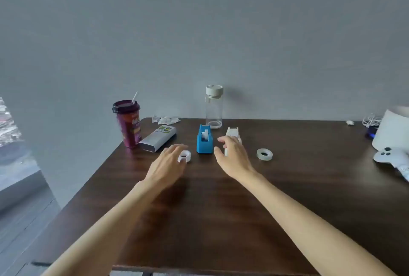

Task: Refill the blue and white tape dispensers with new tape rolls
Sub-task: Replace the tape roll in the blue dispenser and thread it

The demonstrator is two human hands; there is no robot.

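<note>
Dark wood table (221, 220), grey wall. Blue tape dispenser (204, 140) center; white tape dispenser (232, 137) at 3 o'clock behind the right hand (232, 156), fingers spread. Left hand (168, 165) fingertips on 1 tape roll (184, 156); second tape roll (264, 154) far right.

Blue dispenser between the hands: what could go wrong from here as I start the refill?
1. The blue dispenser seems to hold a core already; it probably must come out first.
2. The right hand covers most of the white dispenser and might nudge it toward the glass bottle.
3. The left hand only touches the tape roll; the spare roll lies apart.
</note>
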